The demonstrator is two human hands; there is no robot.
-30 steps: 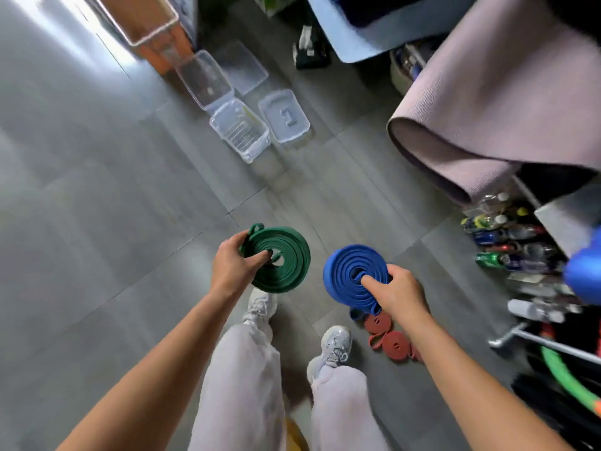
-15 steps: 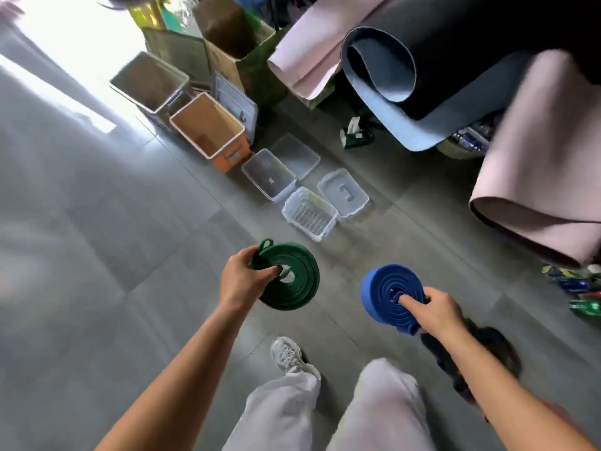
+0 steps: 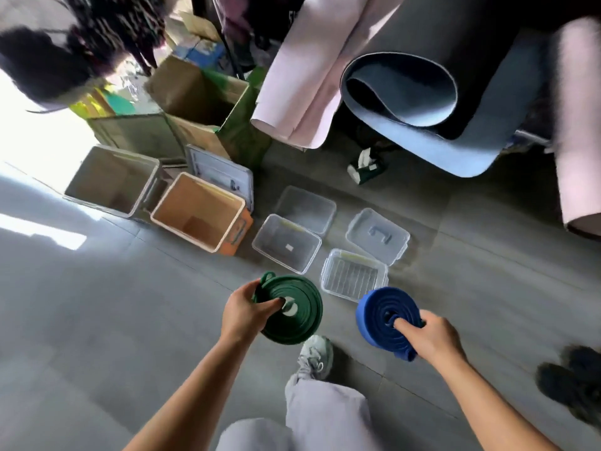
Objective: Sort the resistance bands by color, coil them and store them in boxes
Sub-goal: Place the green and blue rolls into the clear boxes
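Observation:
My left hand (image 3: 242, 312) grips a coiled green resistance band (image 3: 294, 315), thumb across its centre hole. A coiled blue resistance band (image 3: 379, 312) is held by my right hand (image 3: 429, 336), fingers through its middle. Both coils hang above the grey floor, just short of the clear plastic boxes. One clear box (image 3: 286, 242) stands open ahead of the green coil. A second clear box (image 3: 353, 275) with a ribbed bottom sits just beyond the blue coil. Two clear lids (image 3: 307, 206) (image 3: 377, 236) lie behind the boxes.
An orange bin (image 3: 198, 211) and a grey bin (image 3: 110, 180) stand left of the clear boxes, cardboard cartons (image 3: 198, 99) behind them. Rolled pink and blue mats (image 3: 400, 89) hang over at the back right. Dark shoes (image 3: 575, 382) lie at the right. My foot (image 3: 313, 354) is below the coils.
I have walked toward the boxes; they now lie much nearer to the coils. Both hands keep the same hold on their bands. The red bands on the floor have left the view.

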